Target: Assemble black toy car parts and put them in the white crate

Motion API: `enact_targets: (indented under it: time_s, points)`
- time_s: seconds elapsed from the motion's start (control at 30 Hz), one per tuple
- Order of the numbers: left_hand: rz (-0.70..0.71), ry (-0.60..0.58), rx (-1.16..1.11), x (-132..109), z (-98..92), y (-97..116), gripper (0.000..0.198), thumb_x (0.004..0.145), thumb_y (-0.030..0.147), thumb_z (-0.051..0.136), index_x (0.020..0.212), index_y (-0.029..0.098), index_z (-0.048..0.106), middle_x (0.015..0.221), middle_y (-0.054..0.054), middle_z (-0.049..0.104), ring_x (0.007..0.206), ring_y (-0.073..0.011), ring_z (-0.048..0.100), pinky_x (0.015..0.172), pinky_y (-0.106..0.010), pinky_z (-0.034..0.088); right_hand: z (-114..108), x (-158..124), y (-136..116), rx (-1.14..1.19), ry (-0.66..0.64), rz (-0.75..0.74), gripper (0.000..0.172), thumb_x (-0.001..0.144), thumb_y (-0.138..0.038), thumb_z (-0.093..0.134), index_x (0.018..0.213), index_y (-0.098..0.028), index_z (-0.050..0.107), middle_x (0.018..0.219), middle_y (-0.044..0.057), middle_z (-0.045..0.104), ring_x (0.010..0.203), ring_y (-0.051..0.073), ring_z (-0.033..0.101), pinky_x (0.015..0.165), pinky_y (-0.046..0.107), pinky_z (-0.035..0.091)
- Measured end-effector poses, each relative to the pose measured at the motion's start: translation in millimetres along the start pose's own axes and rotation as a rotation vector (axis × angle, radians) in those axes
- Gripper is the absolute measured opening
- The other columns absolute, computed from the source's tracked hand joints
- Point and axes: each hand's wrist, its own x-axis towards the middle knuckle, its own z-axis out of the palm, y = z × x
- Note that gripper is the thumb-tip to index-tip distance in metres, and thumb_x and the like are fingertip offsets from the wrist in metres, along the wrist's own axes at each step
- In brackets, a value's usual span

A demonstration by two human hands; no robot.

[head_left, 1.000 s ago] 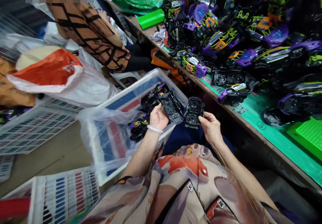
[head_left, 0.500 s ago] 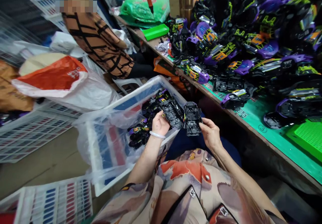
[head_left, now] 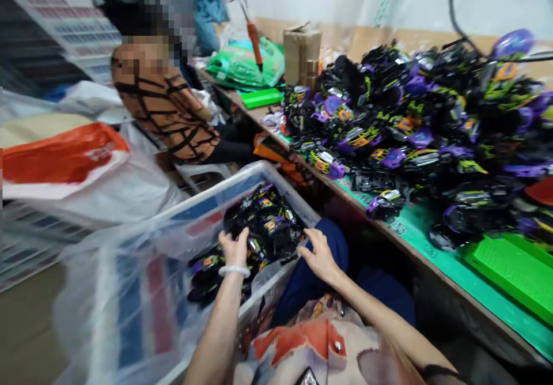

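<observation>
Your left hand rests spread on the heap of black, purple-and-green plastic toy car parts inside the white plastic-lined crate at your knees; its grip looks loose, closed on nothing that I can make out. Your right hand hovers open at the crate's near rim, empty. These parts are likely light, stiff and slick, with thin tabs that may snap, so take one by its long side edges. More cars crowd the green-matted surface.

Heaped purple toy cars on green-matted bench, cardboard box, seated co-worker.
</observation>
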Motion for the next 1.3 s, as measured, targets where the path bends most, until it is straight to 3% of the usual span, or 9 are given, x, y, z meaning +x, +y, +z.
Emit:
enact_targets:
  time_s: [0.07,0.23,0.57,0.7,0.83,0.93,1.03,1.17,1.3]
  points:
    - [0.080,-0.005,0.068,13.1,2.2,-4.7,0.075,0.073,0.036,0.072,0.138,0.019,0.038,0.147,-0.017,0.046,0.136,-0.0253,0.047,0.114,-0.041,0.035,-14.0,-4.4,-5.8,-0.137,-0.015,-0.118,0.027,0.076,-0.027,0.069,0.102,-0.033,0.071,0.113,0.005,0.069,0.108,0.031,0.064,0.097,0.046,0.053]
    - [0.118,-0.331,0.011,0.0,33.2,1.9,0.051,0.073,0.041,0.068,0.116,0.017,0.057,0.115,-0.013,0.067,0.112,-0.0260,0.063,0.098,-0.043,0.049,-78.9,-23.7,-25.4,-0.254,0.054,-0.293,0.015,0.088,-0.026,0.057,0.097,-0.031,0.069,0.098,0.004,0.069,0.091,0.023,0.069,0.081,0.036,0.059]
    - [0.322,-0.698,-0.054,-43.1,174.2,102.3,0.039,0.074,0.042,0.067,0.101,0.015,0.065,0.098,-0.008,0.069,0.088,-0.0190,0.065,0.067,-0.025,0.049,-207.6,9.1,-34.5,-0.817,0.593,-0.381,0.024,0.090,-0.022,0.052,0.108,-0.019,0.068,0.111,0.013,0.065,0.103,0.026,0.060,0.089,0.040,0.052]
    - [0.350,-0.718,-0.114,-59.6,207.8,118.0,0.031,0.074,0.038,0.070,0.098,0.017,0.066,0.095,-0.006,0.068,0.084,-0.0167,0.063,0.068,-0.023,0.048,-227.6,35.1,-34.6,-1.224,0.324,-0.303,0.050,0.083,-0.010,0.052,0.131,-0.020,0.059,0.140,0.013,0.053,0.129,0.034,0.040,0.098,0.047,0.040]
    - [0.351,-0.641,-0.112,-76.1,222.9,117.3,0.030,0.075,0.031,0.072,0.101,0.018,0.063,0.097,-0.005,0.064,0.085,-0.0162,0.061,0.082,-0.028,0.049,-234.8,53.6,-39.5,-1.407,0.051,-0.376,0.039,0.089,-0.010,0.048,0.123,-0.021,0.064,0.129,0.010,0.063,0.127,0.031,0.041,0.094,0.043,0.034]
    - [0.504,-0.542,-0.100,-86.1,228.7,120.6,0.029,0.074,0.027,0.074,0.100,0.018,0.063,0.105,-0.007,0.060,0.088,-0.0173,0.060,0.093,-0.031,0.046,-240.3,55.2,-43.0,-1.400,0.042,-0.382,0.029,0.094,-0.013,0.045,0.110,-0.019,0.068,0.108,0.010,0.070,0.106,0.025,0.053,0.086,0.038,0.034]
    - [0.773,-0.566,-0.104,-99.7,236.8,136.0,0.033,0.073,0.027,0.075,0.103,0.019,0.064,0.113,-0.010,0.058,0.104,-0.0233,0.059,0.103,-0.034,0.042,-246.1,51.5,-46.0,-1.276,0.218,-0.263,0.028,0.096,-0.019,0.044,0.107,-0.016,0.069,0.101,0.012,0.072,0.092,0.024,0.060,0.077,0.035,0.037]
    - [1.096,-0.683,0.008,-121.7,265.3,167.6,0.045,0.070,0.026,0.078,0.112,0.018,0.062,0.127,-0.015,0.055,0.129,-0.0316,0.046,0.116,-0.043,0.029,-246.0,51.7,-48.9,-0.792,0.458,0.020,0.034,0.089,-0.032,0.054,0.115,-0.015,0.068,0.092,0.009,0.074,0.082,0.023,0.065,0.070,0.031,0.042]
    - [1.155,-0.695,0.167,-134.2,311.1,182.4,0.070,0.063,0.028,0.083,0.125,0.017,0.055,0.144,-0.019,0.045,0.141,-0.0377,0.031,0.119,-0.052,0.022,-237.6,56.4,-49.1,-0.324,0.448,0.138,0.031,0.079,-0.032,0.060,0.102,-0.015,0.072,0.090,0.005,0.074,0.080,0.020,0.065,0.071,0.029,0.046]
